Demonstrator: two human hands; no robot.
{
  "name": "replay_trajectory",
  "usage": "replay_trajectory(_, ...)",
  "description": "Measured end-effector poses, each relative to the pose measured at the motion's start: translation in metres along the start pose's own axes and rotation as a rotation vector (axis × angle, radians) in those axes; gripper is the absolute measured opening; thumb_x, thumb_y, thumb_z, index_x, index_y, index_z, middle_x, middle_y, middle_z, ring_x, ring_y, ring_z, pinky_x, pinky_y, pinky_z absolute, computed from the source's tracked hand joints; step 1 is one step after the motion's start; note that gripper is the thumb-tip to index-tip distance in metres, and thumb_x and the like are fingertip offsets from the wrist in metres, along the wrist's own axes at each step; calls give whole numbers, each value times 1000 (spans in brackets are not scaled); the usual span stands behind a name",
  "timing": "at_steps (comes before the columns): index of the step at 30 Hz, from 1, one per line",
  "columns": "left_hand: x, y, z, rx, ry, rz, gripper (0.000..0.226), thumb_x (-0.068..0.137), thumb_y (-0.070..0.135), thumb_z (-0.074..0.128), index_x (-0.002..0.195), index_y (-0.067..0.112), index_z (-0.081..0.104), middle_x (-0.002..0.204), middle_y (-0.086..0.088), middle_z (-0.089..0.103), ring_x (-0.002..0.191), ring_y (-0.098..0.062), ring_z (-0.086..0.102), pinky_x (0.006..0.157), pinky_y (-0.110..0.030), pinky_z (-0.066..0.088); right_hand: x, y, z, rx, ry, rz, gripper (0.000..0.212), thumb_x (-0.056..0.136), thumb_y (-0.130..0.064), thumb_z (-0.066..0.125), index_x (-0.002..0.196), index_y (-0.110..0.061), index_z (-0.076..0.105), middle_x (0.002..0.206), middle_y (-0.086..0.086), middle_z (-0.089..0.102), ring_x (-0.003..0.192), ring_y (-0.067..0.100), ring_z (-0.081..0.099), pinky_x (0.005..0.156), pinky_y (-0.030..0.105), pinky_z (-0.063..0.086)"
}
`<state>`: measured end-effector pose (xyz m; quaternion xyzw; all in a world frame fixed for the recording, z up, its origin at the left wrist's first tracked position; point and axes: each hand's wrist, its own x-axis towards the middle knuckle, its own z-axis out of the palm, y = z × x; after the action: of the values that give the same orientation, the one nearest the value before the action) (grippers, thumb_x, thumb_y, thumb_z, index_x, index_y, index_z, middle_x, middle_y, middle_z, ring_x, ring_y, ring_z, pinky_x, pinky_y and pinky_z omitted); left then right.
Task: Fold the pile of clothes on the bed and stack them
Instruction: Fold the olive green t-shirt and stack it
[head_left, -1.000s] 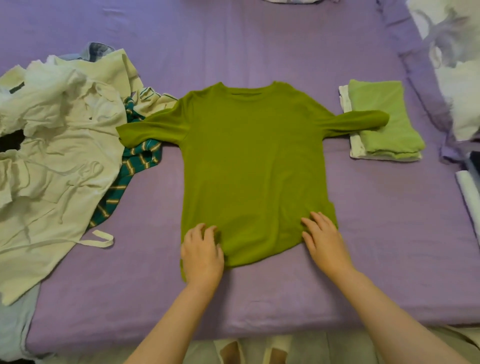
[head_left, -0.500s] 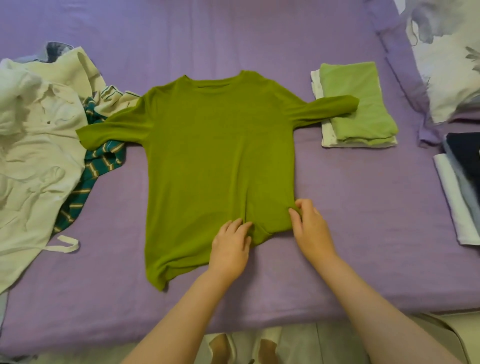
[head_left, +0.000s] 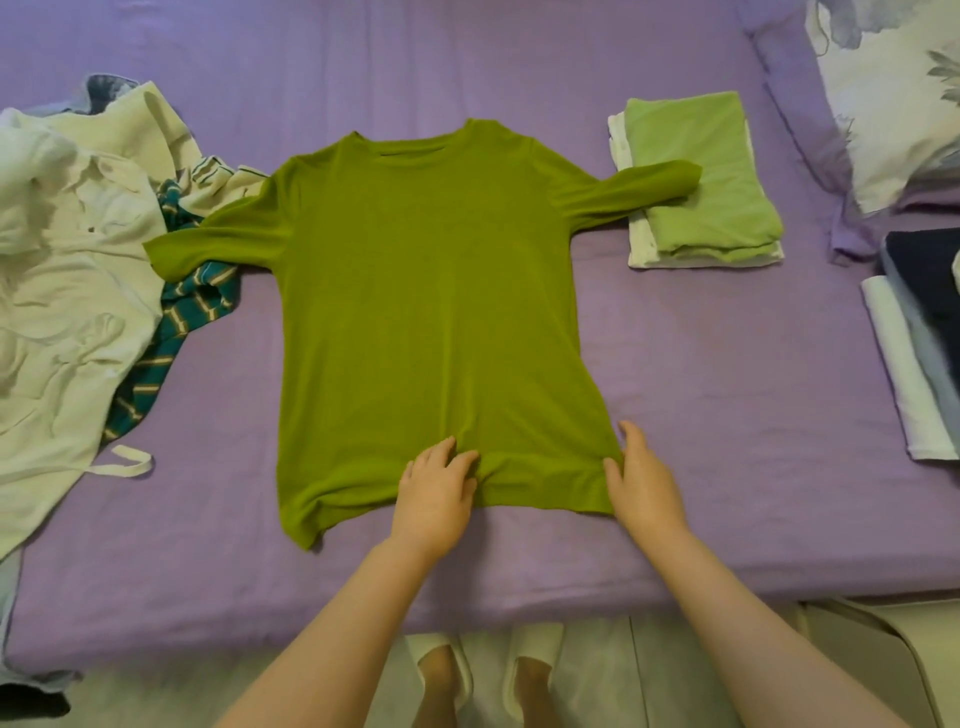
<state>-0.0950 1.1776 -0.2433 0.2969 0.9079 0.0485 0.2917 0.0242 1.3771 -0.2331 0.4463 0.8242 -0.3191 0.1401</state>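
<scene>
An olive-green long-sleeved top (head_left: 426, 312) lies spread flat, neck away from me, on the purple bed sheet (head_left: 727, 415). My left hand (head_left: 435, 493) rests flat on the middle of its hem, fingers straight. At the hem's right corner my right hand (head_left: 641, 480) presses with straight fingers. The top's right sleeve reaches onto a folded stack (head_left: 701, 187) of a light green piece over a white one. The left sleeve lies over the unfolded pile (head_left: 78, 270) of cream, white and teal striped clothes at the left.
A second folded stack (head_left: 919, 338) of dark, blue-grey and white pieces sits at the right edge. A floral pillow (head_left: 893, 88) lies at the top right. The bed's front edge runs just below my forearms, with my feet in slippers (head_left: 483, 670) on the floor.
My right hand slid right along the hem to its corner, smoothing out the bunched fabric. My left hand stayed near the hem's middle. The camera view shifted slightly.
</scene>
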Motion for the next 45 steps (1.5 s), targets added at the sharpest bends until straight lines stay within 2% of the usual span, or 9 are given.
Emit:
replay_trajectory(5,-10,-20,-13,-177,398,-408,48,94,24,54,140,12,44,149,-17,35,138,-31,30,110,-46,24,-6,-8,17,189,90,-84,52,93,-12,53,141,-5,34,138,20,45,121,37,47,91,40,40)
replay_trajectory(9,-25,-60,-16,-370,418,-798,62,93,21,58,146,6,31,152,-23,25,139,-37,25,111,-49,21,-13,-16,34,11,11,50,74,89,-29,63,148,-11,21,137,18,50,115,40,54,84,44,45)
replay_trajectory(14,-29,-82,-11,-655,431,-904,68,93,28,59,146,-2,27,144,-28,37,133,-40,34,105,-43,26,-21,-18,47,255,29,47,29,85,-22,69,100,0,59,102,22,66,92,37,60,71,40,42)
replay_trajectory(17,-30,-96,-11,-965,419,-1096,54,89,30,66,128,-2,48,132,-26,51,119,-39,49,96,-42,39,-26,-19,45,504,50,83,23,84,-9,69,104,0,60,96,11,63,85,23,55,69,31,37)
replay_trajectory(20,-36,-107,-13,-1347,492,-1067,26,83,16,72,69,10,52,80,-11,60,81,-23,49,60,-32,39,-29,-17,41,671,110,111,15,85,-8,67,97,-7,58,93,11,61,84,21,54,72,33,40)
replay_trajectory(26,-57,-119,-32,-1759,538,-832,15,87,-4,59,79,9,57,77,-7,63,71,-18,55,64,-28,48,-35,-21,24,1109,172,295,19,88,0,59,80,-17,56,81,5,61,68,14,62,55,26,52)
replay_trajectory(33,-81,-143,-25,-1181,498,-829,25,89,21,67,99,-2,62,80,-14,57,74,-26,51,61,-37,42,-36,-19,9,970,167,406,16,91,1,56,86,-11,48,73,11,46,26,-1,39,26,12,25)
replay_trajectory(39,-83,-146,-6,-699,284,-854,25,90,27,65,99,5,61,102,-22,65,95,-37,57,73,-38,40,-38,-7,21,278,175,256,41,83,-3,66,120,2,51,117,27,60,104,42,57,84,42,43)
replay_trajectory(45,-71,-118,-2,-208,385,-603,35,84,19,66,118,17,61,122,-12,55,115,-34,45,89,-42,38,-46,-9,42,-220,239,-108,42,80,-8,69,121,-7,58,122,18,56,113,38,47,93,44,38)
